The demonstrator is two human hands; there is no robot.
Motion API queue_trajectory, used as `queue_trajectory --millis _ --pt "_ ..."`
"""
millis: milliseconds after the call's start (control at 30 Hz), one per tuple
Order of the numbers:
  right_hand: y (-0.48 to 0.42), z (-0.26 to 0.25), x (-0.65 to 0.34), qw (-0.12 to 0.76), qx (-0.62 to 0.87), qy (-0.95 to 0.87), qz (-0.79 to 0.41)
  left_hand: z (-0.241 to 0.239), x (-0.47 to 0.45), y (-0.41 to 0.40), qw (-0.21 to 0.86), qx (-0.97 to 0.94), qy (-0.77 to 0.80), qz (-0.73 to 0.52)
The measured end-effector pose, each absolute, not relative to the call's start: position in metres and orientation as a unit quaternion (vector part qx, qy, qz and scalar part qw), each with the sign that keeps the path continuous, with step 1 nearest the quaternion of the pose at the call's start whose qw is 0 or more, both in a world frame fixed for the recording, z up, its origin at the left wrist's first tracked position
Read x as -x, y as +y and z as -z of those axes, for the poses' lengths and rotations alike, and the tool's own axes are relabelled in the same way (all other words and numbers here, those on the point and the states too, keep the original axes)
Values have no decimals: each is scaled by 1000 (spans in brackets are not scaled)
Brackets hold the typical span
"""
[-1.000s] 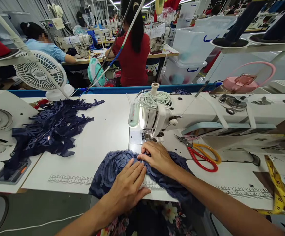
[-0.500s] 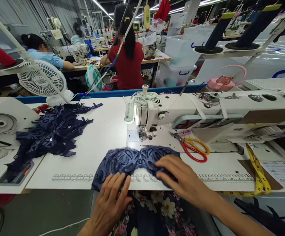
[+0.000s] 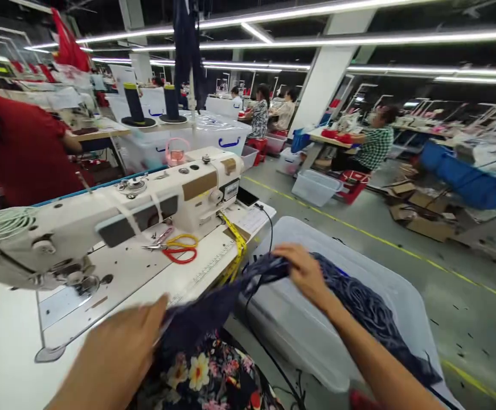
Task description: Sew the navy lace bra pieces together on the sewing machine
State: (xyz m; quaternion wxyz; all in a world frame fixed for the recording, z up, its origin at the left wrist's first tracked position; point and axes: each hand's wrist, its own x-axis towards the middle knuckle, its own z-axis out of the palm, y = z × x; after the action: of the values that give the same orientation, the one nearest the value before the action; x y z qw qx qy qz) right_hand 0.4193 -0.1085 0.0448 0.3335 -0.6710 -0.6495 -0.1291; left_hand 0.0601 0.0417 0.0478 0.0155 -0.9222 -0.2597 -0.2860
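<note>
A navy lace garment piece [image 3: 213, 307] stretches between my two hands, blurred by motion. My left hand [image 3: 117, 341] is closed on its near end beside the table edge; some of those fingers are hidden. Farther right, my right hand [image 3: 307, 276] grips the other end above a clear plastic box [image 3: 290, 324]. Behind that wrist, a long heap of navy lace pieces [image 3: 363, 293] lies on the box. Whether the held piece touches the heap I cannot tell.
A white sewing machine [image 3: 188, 182] stands on the table at left. Scissors with red and yellow handles [image 3: 181, 247] lie by its base, and a yellow tape measure [image 3: 237, 239] hangs over the edge. A dark cable [image 3: 258, 336] runs down beside the box.
The view has swung right, from the table to the box. Both hands have left their flat pose over the lace on the table and now hold a navy piece near the box.
</note>
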Motion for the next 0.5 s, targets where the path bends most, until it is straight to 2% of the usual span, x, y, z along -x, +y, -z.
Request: queue_trajectory --millis 67,133,233,367,500 --pt "-156 -52 -467 345 722 -564 203 -68 -141 47 68 951 -157 256" --pt "-210 -52 -502 236 810 -446 300 -71 -216 42 87 958 -106 252" --pt "-289 -26 -523 147 849 -421 283 -40 -284 20 56 976 -40 207" --pt "-343 41 -509 90 869 -389 292 19 -271 8 1 992 -8 125" --pt "-316 84 -504 74 876 -378 292 26 -197 19 7 974 -40 225"
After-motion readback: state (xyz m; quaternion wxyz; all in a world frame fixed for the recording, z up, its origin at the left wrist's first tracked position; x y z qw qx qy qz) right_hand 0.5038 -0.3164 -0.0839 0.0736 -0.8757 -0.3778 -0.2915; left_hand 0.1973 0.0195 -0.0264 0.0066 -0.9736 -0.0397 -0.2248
